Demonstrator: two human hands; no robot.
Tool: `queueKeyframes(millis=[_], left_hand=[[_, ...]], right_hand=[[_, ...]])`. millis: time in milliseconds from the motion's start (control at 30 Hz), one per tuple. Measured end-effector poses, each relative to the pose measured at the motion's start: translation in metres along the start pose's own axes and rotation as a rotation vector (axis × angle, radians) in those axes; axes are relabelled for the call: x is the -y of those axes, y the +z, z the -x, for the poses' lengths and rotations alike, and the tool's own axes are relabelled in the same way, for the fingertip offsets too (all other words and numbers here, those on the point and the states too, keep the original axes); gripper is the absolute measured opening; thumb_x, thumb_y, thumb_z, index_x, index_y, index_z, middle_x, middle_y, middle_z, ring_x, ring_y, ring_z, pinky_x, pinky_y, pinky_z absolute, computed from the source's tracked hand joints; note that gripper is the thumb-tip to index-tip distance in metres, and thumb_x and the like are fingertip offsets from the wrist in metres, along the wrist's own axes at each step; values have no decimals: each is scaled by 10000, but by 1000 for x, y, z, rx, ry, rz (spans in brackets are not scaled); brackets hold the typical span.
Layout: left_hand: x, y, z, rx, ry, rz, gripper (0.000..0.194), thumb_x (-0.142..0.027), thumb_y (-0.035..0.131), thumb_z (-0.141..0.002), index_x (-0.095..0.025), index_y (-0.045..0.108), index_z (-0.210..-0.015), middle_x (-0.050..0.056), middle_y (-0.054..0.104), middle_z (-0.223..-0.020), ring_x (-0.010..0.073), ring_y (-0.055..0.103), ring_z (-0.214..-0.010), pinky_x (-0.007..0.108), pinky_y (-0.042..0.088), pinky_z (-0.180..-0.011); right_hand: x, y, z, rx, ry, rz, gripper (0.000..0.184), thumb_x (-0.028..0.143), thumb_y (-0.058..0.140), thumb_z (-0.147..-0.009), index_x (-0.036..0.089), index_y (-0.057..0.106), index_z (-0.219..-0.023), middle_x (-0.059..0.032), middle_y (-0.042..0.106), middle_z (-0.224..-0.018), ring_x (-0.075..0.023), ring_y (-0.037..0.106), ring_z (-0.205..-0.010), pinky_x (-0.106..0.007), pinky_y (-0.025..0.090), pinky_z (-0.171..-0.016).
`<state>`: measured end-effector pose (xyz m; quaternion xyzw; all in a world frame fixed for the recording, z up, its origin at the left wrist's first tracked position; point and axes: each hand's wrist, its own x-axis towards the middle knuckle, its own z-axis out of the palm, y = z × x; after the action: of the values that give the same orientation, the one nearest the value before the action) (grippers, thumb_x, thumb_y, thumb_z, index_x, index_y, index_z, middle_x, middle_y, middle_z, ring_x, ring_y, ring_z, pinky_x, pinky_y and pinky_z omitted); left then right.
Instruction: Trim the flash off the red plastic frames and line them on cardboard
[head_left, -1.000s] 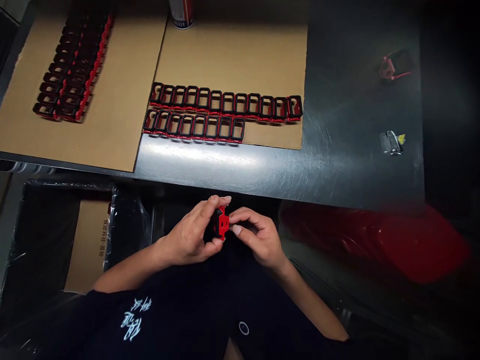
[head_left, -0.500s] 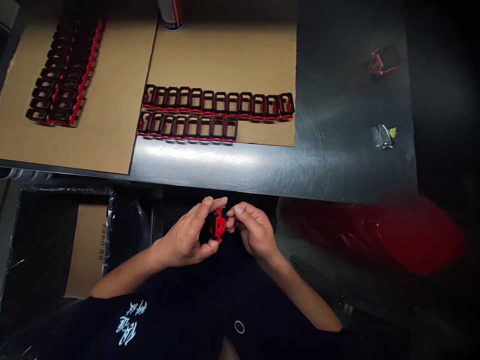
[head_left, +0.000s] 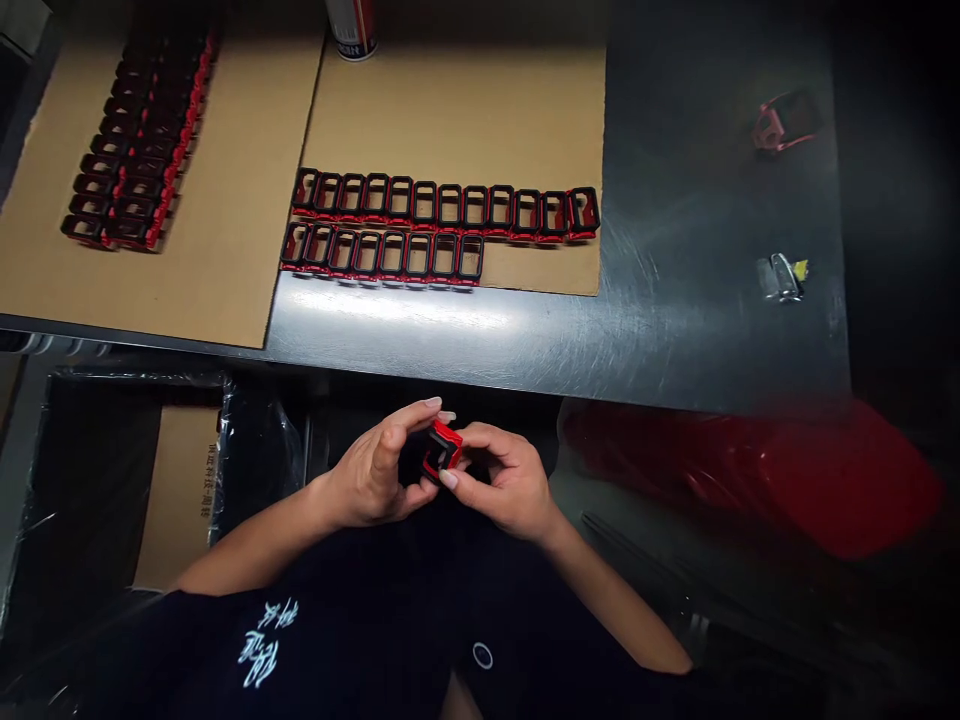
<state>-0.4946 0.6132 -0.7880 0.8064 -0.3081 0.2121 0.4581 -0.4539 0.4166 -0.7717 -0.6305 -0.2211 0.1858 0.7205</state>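
A small red and black plastic frame part (head_left: 441, 450) is pinched between both my hands, held over my lap just below the table's front edge. My left hand (head_left: 379, 475) curls round its left side with thumb and fingers closed on it. My right hand (head_left: 501, 482) grips its right side, thumb underneath. On the cardboard sheet (head_left: 465, 110) above lie two neat rows of the same frames (head_left: 442, 205), the nearer row (head_left: 382, 252) shorter.
A second cardboard sheet (head_left: 225, 200) at the left carries a stacked block of frames (head_left: 135, 150). A spray can (head_left: 352, 25) stands at the back. A lone red part (head_left: 784, 120) and a small metal clip (head_left: 780, 277) lie on the steel table (head_left: 600, 330). A plastic-lined box (head_left: 112, 480) sits lower left, a red bin (head_left: 787, 480) lower right.
The part has turned in my fingers, now showing its open black side. My right hand has shifted its grip lower on it. Both hands stay in the same place.
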Motion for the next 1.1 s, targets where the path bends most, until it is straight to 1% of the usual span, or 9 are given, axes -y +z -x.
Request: queueKeyframes(millis=[133, 267, 333, 467, 600, 700, 867, 1000, 1100], left_hand=[[4, -1, 2, -45, 69, -21, 1155, -42, 731, -826, -326, -78, -1601, 178, 366, -1595, 221, 598, -1322, 402, 627, -981], [6, -4, 4, -25, 83, -26, 1160, -77, 776, -814, -393, -26, -1590, 129, 454, -1550, 207, 618, -1302, 403, 629, -982], [5, -5, 5, -25, 84, -17, 1211, -71, 793, -793, -392, -61, -1590, 136, 423, -1570, 210, 622, -1294, 410, 626, -986], [-3, -5, 2, -4, 9, 142, 1216, -98, 773, -819, -253, -144, -1602, 236, 325, -1599, 225, 611, -1284, 427, 600, -1012], [-9, -3, -5, -7, -139, 238, 1199, -157, 769, -839, -210, -151, -1606, 294, 363, -1551, 235, 612, -1221, 439, 601, -957], [-9, -2, -5, 32, -259, 239, 1210, -201, 781, -825, -217, -139, -1610, 289, 452, -1488, 250, 631, -1165, 451, 600, -917], [-11, -2, -4, 122, -395, 244, 1117, -204, 748, -826, -225, -31, -1627, 233, 526, -1428, 264, 641, -1182, 446, 595, -946], [-12, -4, -5, 164, -436, 202, 1046, -218, 755, -821, -248, 94, -1631, 187, 543, -1390, 263, 626, -1182, 457, 595, -959], [-12, -6, -6, 168, -447, 212, 1048, -251, 788, -810, -264, 133, -1628, 170, 552, -1374, 272, 602, -1206, 436, 605, -932]], right_hand=[[0, -2, 0, 22, -111, 42, 246, 131, 725, -857, 226, 719, -1083, -31, 691, -923, -154, 648, -784, -263, 545, -713], [-2, -2, 3, 28, -115, -14, 300, 134, 715, -849, 237, 712, -1132, -40, 679, -971, -171, 647, -859, -265, 538, -732], [-4, -3, 5, 47, -42, -134, 279, 168, 707, -874, 235, 706, -1145, -45, 670, -989, -174, 655, -862, -264, 545, -728], [-11, -3, 8, 59, 218, -432, 280, 322, 761, -879, 201, 698, -1124, -50, 683, -928, -180, 670, -787, -275, 566, -702], [-17, -2, 6, 63, 392, -615, 355, 392, 805, -822, 157, 700, -1066, -60, 685, -863, -159, 639, -654, -232, 537, -569], [-19, 0, 4, 44, 467, -691, 352, 392, 822, -807, 151, 691, -1027, -50, 686, -848, -118, 604, -553, -194, 508, -499], [-15, 1, 0, 4, 537, -613, 361, 419, 856, -808, 149, 675, -965, 1, 627, -680, -74, 535, -469, -144, 451, -459], [-14, 1, -1, -11, 532, -487, 388, 472, 850, -814, 145, 688, -945, 8, 606, -665, -63, 498, -461, -140, 409, -435], [-15, -1, 0, -48, 505, -426, 371, 496, 791, -862, 140, 694, -907, 0, 608, -654, -73, 505, -476, -149, 405, -442]])
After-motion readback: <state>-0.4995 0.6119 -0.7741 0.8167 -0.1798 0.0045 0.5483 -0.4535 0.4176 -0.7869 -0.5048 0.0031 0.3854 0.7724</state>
